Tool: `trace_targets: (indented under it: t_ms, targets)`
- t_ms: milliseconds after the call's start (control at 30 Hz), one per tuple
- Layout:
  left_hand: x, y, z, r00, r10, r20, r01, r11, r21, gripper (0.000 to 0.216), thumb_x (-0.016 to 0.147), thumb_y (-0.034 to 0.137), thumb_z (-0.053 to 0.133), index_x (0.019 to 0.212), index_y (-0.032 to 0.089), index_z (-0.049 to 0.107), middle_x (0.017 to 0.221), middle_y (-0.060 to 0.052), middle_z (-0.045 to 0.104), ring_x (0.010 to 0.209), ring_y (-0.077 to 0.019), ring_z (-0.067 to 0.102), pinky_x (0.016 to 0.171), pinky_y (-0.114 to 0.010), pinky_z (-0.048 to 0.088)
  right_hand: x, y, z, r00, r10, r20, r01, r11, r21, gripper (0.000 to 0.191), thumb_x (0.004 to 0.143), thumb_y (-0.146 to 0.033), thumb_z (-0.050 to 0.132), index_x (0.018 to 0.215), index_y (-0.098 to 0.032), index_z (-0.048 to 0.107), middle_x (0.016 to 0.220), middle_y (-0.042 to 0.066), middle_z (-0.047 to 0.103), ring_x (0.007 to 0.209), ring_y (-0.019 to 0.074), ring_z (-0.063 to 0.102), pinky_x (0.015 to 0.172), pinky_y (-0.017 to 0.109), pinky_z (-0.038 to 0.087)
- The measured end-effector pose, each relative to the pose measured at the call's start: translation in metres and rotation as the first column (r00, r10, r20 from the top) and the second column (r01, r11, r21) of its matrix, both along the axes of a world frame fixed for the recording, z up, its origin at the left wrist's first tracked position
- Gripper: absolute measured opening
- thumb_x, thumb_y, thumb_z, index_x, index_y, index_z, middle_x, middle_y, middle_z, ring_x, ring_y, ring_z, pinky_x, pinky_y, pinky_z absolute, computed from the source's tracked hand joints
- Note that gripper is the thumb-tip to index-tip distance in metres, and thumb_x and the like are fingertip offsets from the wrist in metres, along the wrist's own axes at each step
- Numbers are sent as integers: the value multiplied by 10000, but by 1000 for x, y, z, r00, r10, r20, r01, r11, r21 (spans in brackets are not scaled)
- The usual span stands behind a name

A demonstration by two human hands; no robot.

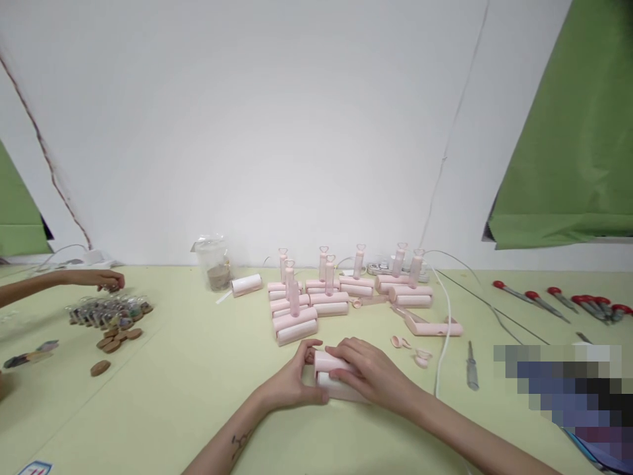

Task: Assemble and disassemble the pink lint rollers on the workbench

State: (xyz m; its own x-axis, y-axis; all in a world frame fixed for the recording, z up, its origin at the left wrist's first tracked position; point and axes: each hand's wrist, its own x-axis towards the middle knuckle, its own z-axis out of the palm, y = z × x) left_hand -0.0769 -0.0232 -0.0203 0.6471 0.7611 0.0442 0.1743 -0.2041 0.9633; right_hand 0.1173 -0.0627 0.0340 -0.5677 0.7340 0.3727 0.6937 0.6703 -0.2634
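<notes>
I see the left hand and the right hand both grasping one roller; behind it are more rollers, rightward a screwdriver.

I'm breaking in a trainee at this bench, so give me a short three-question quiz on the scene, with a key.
1. What do the left hand and right hand both touch?

2. True or false: the screwdriver with a translucent grey handle lies to the right of both hands.

3. Beside the clear plastic container with brown contents lies:
A. a red-ended grey tool
B. a white-and-pink cylinder
C. a round brown disc

Key: 1, a pink-and-white cylindrical case; 2, true; 3, B.
</notes>
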Motion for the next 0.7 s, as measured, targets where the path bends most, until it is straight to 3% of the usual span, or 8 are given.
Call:
trace_targets:
  t_ms: [167,300,400,533,633,700]
  targets:
    - [1,-3,5,999,11,34,-10,1000,-7,774,570,185,705,1197,250,257,1059,-25,435,1010,-186,427,837,-305,377,-3,-1,-5,999,-43,27,43,999,-3,184,855,-312,421,937,-194,535,879,65,568,793,205,511,662,331,417]
    - [1,-6,7,999,-3,32,3,1000,-4,737,589,201,696,1194,263,280,1097,-28,441,1021,-185,429,831,-299,388,-8,-4,-8,1000,-24,-18,23,995,-94,201,876,-286,379,955,-211,548,899,48,532,806,171,517,689,305,435]
    - [1,-6,6,999,-13,48,12,1000,6,742,620,209,677,1220,265,245,1063,-30,445,996,-178,454,832,-300,389,-3,4,-5,997,-62,-39,60,997,-46,238,890,-281,344,1007,-243,548,952,42,503,877,157,514,749,296,439]
    - [1,-5,3,999,-17,31,15,999,52,756,617,208,679,1227,247,235,1049,-34,444,1002,-182,451,877,-309,351,32,48,5,936,-349,52,344,935,84,289,908,-230,282,1033,-205,541,993,62,511,928,155,519,785,301,435]
    - [1,-3,2,1000,-17,-13,17,999,39,769,600,197,685,1222,232,235,1073,-44,443,1016,-192,446,903,-317,325,67,93,8,879,-461,122,451,886,106,210,865,-182,399,921,-115,591,973,118,540,964,238,510,820,427,402]
    - [0,-2,2,999,-15,-39,16,1000,18,764,597,193,683,1217,225,238,1084,-47,441,1017,-195,449,909,-321,320,85,117,4,853,-489,180,479,872,102,186,847,-216,466,971,-122,569,1035,99,545,953,224,523,808,431,419]
